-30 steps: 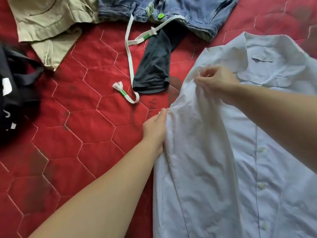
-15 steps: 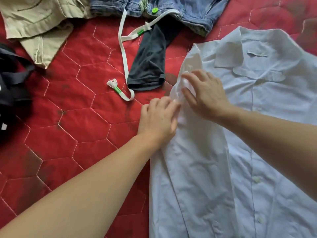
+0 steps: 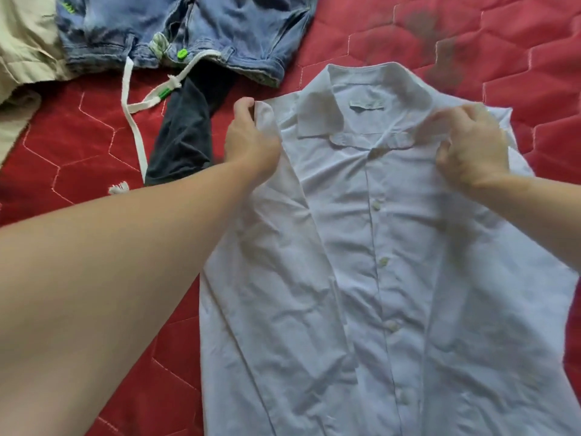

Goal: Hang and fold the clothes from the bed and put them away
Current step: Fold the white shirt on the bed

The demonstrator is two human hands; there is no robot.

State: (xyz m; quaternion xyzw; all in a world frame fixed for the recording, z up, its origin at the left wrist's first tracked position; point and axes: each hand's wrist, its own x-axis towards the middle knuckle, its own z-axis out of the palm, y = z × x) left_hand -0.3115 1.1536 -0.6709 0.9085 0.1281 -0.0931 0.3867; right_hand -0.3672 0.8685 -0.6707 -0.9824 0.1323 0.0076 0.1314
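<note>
Between the two hands, a white button-up shirt [image 3: 371,247] lies front-up on the red quilted bed [image 3: 94,158], buttoned down the middle, collar away from the person. The left hand [image 3: 248,140] has its grip closed on the shirt's shoulder edge on that side, fingers curled round a fold of cloth. The right hand [image 3: 471,143] pinches the opposite shoulder, just beside the collar. Both sleeves look already turned in over the front, so the shirt forms a long narrow panel; the fold seems partly done, and the lengthwise halving is likely what remains for this garment.

Beyond the left grip, well apart from the shirt, lie denim shorts [image 3: 195,36] with a white drawstring [image 3: 132,102] trailing toward the person, and a dark garment [image 3: 188,133] poking out from under them, close beside the left hand. Farther out on that side sits a beige garment [image 3: 22,51]. None of these looks folded, nothing hung or stored is in view, and so most of the task appears to be left.
</note>
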